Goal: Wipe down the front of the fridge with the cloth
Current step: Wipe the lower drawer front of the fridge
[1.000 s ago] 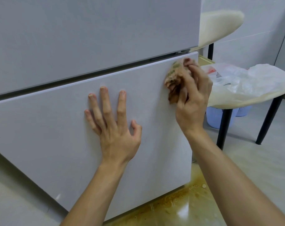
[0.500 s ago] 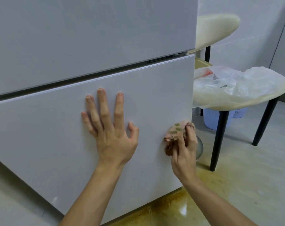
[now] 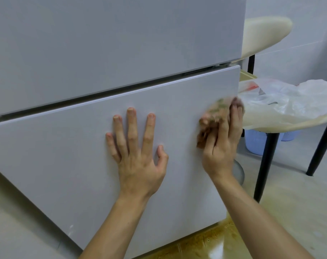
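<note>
The fridge [image 3: 65, 165] fills most of the view, its pale front split by a dark seam that slants from lower left to upper right, with the upper door [image 3: 102, 43] above and the lower drawer front [image 3: 56, 156] below. The drawer's long axis runs left to right, and most of its bare face lies to the left of the working hand, so the unwiped room probably opens that way. The left hand [image 3: 138, 161] lies flat on the middle of the drawer, fingers spread and empty, standing between the cloth and that open stretch (it may have to lift or shift for a long pass). The right hand [image 3: 222, 144] presses the bunched brown cloth [image 3: 213, 118] against the drawer front just inside its right vertical edge, fingers laid over the wad and holding it to the panel; the cloth is blurred. Beyond that edge a table [image 3: 289, 126] with a plastic bag [image 3: 289, 98] sits near, so rightward room is slight.
</note>
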`<action>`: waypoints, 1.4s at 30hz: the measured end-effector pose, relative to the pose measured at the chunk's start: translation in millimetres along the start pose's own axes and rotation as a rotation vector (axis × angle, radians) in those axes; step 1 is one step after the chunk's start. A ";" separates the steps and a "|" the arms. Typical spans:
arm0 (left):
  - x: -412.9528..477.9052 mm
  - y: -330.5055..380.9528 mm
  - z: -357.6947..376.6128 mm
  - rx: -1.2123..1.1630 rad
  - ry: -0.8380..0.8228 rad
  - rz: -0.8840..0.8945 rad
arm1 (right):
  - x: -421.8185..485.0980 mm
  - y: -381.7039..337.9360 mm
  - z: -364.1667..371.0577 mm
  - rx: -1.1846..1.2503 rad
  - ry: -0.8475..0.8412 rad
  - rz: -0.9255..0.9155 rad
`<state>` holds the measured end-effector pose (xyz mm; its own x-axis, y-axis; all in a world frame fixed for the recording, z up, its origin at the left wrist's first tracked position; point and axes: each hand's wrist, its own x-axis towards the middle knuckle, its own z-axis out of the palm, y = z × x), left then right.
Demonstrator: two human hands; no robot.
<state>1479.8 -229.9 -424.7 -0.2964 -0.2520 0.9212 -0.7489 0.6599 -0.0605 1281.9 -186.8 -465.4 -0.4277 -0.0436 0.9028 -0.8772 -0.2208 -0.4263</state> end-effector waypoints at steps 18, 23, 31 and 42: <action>0.2 1.5 0.8 -0.007 0.003 -0.009 | 86.8 -20.6 -2.4 0.175 -0.031 0.203; 0.1 0.4 0.4 -0.005 0.001 -0.004 | 0.1 6.7 -8.5 0.078 -0.053 0.479; 0.0 1.3 1.1 0.000 0.001 -0.004 | -104.9 25.2 -44.2 -0.030 -0.326 0.719; 0.3 -0.9 -0.8 -0.009 -0.017 0.002 | 7.7 -8.2 -2.9 -0.036 -0.153 0.150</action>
<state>1480.8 -230.0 -424.1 -0.3082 -0.2623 0.9144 -0.7429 0.6668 -0.0592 1285.1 -182.4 -455.1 -0.5184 -0.2209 0.8261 -0.8147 -0.1659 -0.5556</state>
